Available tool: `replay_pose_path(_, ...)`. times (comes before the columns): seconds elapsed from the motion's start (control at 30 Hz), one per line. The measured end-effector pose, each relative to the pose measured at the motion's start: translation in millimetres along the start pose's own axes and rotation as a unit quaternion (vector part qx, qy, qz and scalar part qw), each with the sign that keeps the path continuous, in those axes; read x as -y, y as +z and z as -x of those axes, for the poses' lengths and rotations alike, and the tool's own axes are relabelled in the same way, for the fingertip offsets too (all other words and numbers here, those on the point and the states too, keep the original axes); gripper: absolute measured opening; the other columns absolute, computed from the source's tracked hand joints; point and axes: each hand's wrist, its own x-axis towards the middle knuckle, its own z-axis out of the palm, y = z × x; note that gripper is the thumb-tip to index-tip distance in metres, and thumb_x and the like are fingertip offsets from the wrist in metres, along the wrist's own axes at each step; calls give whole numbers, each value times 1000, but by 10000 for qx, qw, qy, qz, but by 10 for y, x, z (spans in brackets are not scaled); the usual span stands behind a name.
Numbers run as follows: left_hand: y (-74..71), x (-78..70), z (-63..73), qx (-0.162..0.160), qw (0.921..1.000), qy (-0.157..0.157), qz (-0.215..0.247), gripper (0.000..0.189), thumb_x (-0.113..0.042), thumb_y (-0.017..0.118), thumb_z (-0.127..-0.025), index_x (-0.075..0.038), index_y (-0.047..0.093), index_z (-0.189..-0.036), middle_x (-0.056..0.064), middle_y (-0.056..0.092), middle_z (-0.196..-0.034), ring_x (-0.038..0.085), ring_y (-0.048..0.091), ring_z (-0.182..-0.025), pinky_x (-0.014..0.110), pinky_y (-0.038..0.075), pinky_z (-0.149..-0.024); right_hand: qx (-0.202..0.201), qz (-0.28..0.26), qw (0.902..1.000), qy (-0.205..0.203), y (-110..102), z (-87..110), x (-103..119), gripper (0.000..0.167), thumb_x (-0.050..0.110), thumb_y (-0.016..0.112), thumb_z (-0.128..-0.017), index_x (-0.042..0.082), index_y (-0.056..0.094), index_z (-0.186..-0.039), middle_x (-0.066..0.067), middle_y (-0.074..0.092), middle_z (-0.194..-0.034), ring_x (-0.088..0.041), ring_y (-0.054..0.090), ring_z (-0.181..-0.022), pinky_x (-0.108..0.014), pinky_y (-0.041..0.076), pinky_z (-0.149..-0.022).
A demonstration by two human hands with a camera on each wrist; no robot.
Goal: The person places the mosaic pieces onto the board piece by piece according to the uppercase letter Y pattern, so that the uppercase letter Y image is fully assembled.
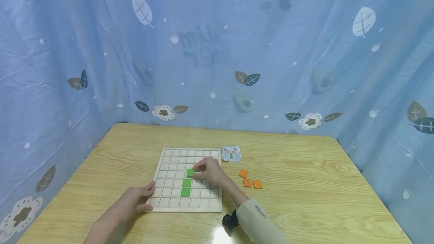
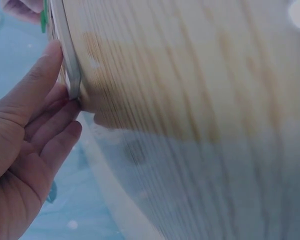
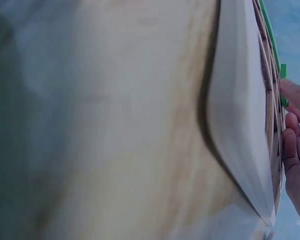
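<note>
Head view: my left hand grips the near left corner of the white grid board, presumably to steady it on the wooden table, while my right hand pinches a green square tile between thumb and forefinger over the board's middle. Two green tiles, the farther and the nearer, lie in adjoining cells of one column. The pattern card, printed with orange and green squares, lies just beside the far right corner, likely for easy consulting; the orange tiles lie right of the board, probably for easy reach. My forearm hides most of a fourth orange tile, and my sleeve partly covers a black object I cannot identify. Left wrist view: my thumb and fingers straddle the board's corner; the right hand is cut off at upper left, its green tile a mere sliver. Right wrist view: the pinched tile appears edge-on at my fingertips, apparently raised above the grid; the frame cuts off my hand, and foreshortening makes the cells hard to read.
</note>
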Motion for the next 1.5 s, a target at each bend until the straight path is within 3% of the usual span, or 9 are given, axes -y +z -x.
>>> replay_pose_path(0.3,20,1,15,-29,9999,-121,-91,61,-15,78,-70,18,56,-117,34,48,-129,54,51,-111,59,42,-91,153,47,9999,10,24,-13,5,18,10,80,-77,1,75,-92,-6,69,-86,-7,57,-72,-18,48,-63)
replay_pose_path(0.6,9,26,-1,-69,9999,75,-99,61,-15,78,-70,19,56,-115,35,48,-127,55,52,-109,59,42,-90,204,72,9997,-82,19,-26,42,17,9,79,-79,1,75,-93,-8,72,-91,-16,64,-77,-19,50,-65)
replay_pose_path(0.77,15,36,20,-49,9999,80,-93,61,-16,78,-71,19,56,-116,35,48,-127,54,52,-109,60,41,-91,171,58,9998,-86,26,-17,44,22,10,80,-77,0,75,-96,-8,71,-87,-10,60,-71,-18,49,-63)
replay_pose_path(0.93,28,42,33,-13,10000,11,-70,61,-16,78,-71,18,56,-116,34,48,-129,53,52,-110,59,42,-91,-28,-334,9994,-43,-148,79,113,24,10,77,-81,-2,73,-101,-14,69,-90,-12,61,-75,-18,51,-67)
replay_pose_path(1.1,49,71,24,-147,9996,164,-146,61,-17,78,-70,18,57,-115,34,49,-127,53,52,-109,58,43,-90,-257,-714,9971,7,-525,312,100,29,10,75,-83,-2,70,-108,-21,66,-102,-22,61,-86,-26,53,-77)
replay_pose_path(1.2,72,78,27,-131,9992,337,-151,62,-21,78,-71,19,57,-114,36,49,-126,54,53,-107,57,46,-88,7,-708,9975,-28,-757,589,-33,33,11,76,-82,-2,68,-111,-19,65,-107,-30,60,-92,-35,54,-85)
replay_pose_path(1.33,64,68,28,-22,9998,178,-65,64,-22,77,-72,19,56,-116,34,49,-128,53,52,-109,57,46,-88,413,-630,9972,17,-1042,1014,-287,39,11,76,-81,-4,64,-115,-18,63,-117,-38,57,-104,-46,50,-94)
replay_pose_path(1.5,50,69,23,-3,10000,43,-89,63,-18,78,-71,19,55,-116,34,48,-128,53,52,-110,59,43,-90,791,-243,9963,248,-1274,1377,-503,49,18,79,-78,1,63,-122,-15,61,-126,-35,54,-117,-40,48,-99)
